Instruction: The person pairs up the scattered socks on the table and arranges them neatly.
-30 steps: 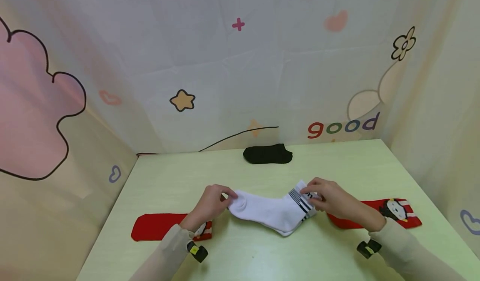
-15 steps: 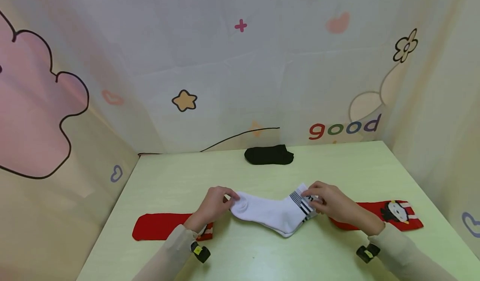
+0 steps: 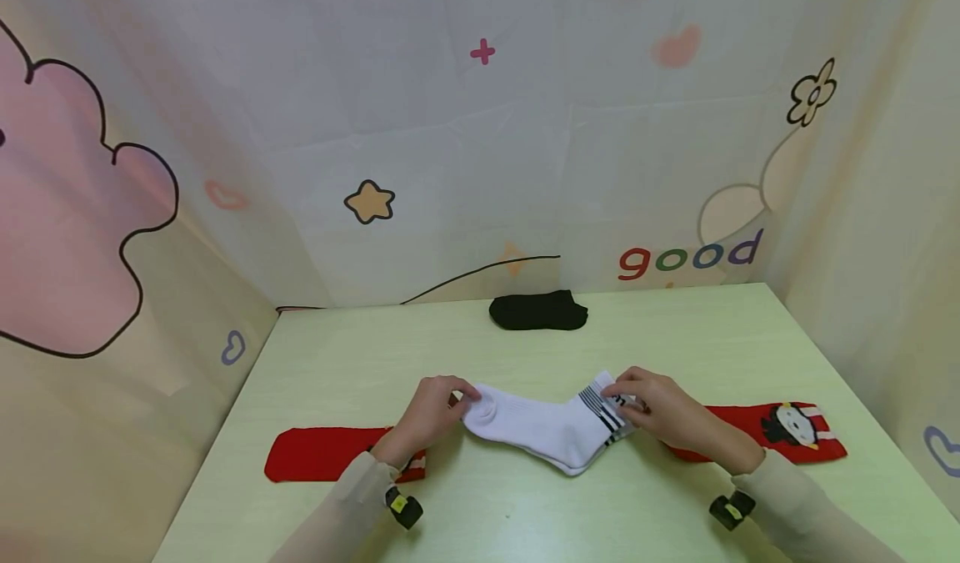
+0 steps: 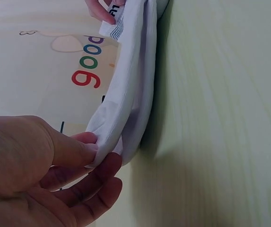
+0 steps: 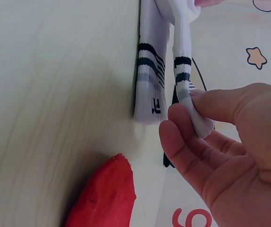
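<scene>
Plainly, both hands are on the pair of white socks (image 3: 525,425), which lies on the pale green table (image 3: 465,513) between the wrists. The left hand (image 3: 431,409) pinches the toe end of the upper sock: its thumb (image 4: 83,152) presses from one side and the fingertips from the other, with only the thin fabric between them. Its lower fingers are bent beneath, near the toe of the second sock.

The right hand (image 3: 660,404) pinches the striped cuff in the same narrow way, thumb (image 4: 109,18) and finger closed over the ribbed edge. In the right wrist view the gripped cuff stands apart from the other cuff, which rests just beside it with its dark bands and lettering showing.

Beyond the white socks sits a black sock (image 3: 537,310), well apart from them. To their left lies a red sock (image 3: 315,454), partly covered by the left forearm; to their right lies another red sock (image 3: 750,421) with a cartoon figure, partly behind the right forearm. Behind the white socks hangs a printed curtain (image 3: 450,171).
</scene>
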A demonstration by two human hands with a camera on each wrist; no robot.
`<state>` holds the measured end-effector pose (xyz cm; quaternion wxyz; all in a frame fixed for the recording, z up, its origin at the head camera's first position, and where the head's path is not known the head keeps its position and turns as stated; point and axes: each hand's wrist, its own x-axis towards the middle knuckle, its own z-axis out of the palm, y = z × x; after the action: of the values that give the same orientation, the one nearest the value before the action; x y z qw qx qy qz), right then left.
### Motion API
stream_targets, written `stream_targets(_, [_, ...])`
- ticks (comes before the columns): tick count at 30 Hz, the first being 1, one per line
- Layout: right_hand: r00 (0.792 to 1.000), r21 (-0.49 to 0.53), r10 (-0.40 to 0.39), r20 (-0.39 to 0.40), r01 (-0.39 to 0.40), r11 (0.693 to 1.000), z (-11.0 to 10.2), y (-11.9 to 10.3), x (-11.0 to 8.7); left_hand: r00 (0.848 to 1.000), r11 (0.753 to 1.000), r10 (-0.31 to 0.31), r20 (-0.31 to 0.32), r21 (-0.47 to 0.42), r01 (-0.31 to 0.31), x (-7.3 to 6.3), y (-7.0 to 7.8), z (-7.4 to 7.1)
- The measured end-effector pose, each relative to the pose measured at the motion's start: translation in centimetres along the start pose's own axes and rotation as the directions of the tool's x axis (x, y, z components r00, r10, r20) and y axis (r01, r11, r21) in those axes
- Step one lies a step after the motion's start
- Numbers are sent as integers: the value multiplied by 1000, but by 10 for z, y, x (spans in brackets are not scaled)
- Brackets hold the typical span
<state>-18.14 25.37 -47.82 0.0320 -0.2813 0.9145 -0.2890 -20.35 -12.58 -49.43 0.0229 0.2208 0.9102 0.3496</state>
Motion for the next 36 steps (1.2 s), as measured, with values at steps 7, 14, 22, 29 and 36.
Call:
stream_targets(7, [1000, -16, 1, 12, -1, 1000, 2, 2, 0, 1000, 1000, 7, -9, 6, -7, -1, 0, 2])
stream_targets(14, [1000, -33, 3, 17, -3, 999, 4, 0, -2, 1000, 1000, -12, 0, 1, 12, -1, -2, 4])
stream_targets(22, [1000, -89, 3, 23, -1, 996, 8, 3, -4, 999, 999, -39, 17, -1, 39, -3, -1, 5])
stream_targets(29, [999, -134, 10, 32, -6, 991, 11, 4, -5, 1000, 1000, -24, 13, 10, 24, -4, -3, 8])
stream_targets(36, [998, -144, 37, 51, -29, 989, 13, 4, -5, 1000, 1000, -11, 11, 28, 11, -3, -5, 10])
